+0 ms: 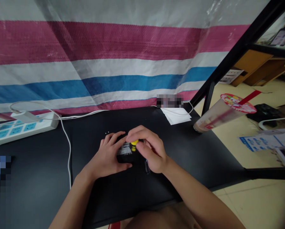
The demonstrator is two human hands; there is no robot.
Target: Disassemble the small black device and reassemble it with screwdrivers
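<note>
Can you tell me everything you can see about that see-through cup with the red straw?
The clear plastic cup sits at the right edge of the black table, looking tilted in this wide view. Its top has a round lid printed in red and yellow, and a red straw pokes through it. Pale brownish streaks show inside, darker near the bottom. Its base touches the table; nothing else seems to touch it.
</note>
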